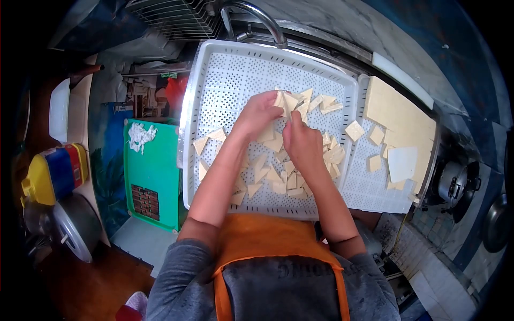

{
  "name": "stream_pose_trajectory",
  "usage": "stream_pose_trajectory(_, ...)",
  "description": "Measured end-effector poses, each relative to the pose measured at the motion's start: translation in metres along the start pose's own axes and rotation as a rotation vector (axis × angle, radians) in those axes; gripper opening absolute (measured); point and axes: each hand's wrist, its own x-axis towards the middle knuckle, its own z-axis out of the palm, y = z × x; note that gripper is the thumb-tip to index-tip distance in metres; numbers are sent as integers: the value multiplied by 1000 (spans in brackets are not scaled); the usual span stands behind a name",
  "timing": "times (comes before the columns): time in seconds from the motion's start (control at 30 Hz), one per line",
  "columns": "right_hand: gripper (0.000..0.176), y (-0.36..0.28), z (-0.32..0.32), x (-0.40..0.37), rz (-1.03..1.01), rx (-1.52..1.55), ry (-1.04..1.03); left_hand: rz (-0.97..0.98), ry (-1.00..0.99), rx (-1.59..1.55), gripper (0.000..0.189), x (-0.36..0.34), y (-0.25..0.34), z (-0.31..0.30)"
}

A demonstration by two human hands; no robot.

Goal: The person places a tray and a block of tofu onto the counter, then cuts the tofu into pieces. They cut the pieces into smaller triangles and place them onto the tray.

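Over a white perforated tray [225,69], my left hand [259,113] is closed on a pale tofu piece [289,100], pinching it at the fingertips. Just to its right, my right hand [301,140] is wrapped round a small knife [289,115]; only a narrow strip of its blade shows against the tofu, and the handle is hidden in the fist. Many cut tofu triangles and blocks [259,171] lie scattered in the tray beneath and around both hands. Further triangles [201,144] rest by the tray's left side.
Right of the tray, a large tofu slab [396,109], loose tofu blocks [375,162] and a white scraper-like sheet [402,163] sit on another perforated surface [364,195]. A faucet [273,29] arches over the back rim. A green board [155,171] stands left; a pot [452,184] is far right.
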Motion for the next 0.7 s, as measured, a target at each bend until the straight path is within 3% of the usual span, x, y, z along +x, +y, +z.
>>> stream_pose_trajectory(0.07,18,8,3,3,67,71,39,-45,1,-15,45,9,1,-8)
stream_pose_trajectory(0.1,19,16,2,2,106,119,72,105,118,144,41,13,-3,-11)
stream_pose_trajectory(0.2,25,36,0,-6,163,235,167,376,457,1016,34,15,-7,-38)
stream_pose_trajectory(0.33,27,44,-3,-17,250,256,139,90,281,1336,28,-8,-5,-34)
stream_pose_trajectory(0.47,27,37,-5,-21,234,240,58,153,311,1343,36,-12,-18,-22)
stream_pose_trajectory(0.6,23,26,-3,-23,162,188,27,53,344,1212,39,-7,-24,-23)
stream_pose_trajectory(0.7,18,12,-7,-20,96,151,45,235,455,744,36,-7,-24,-30)
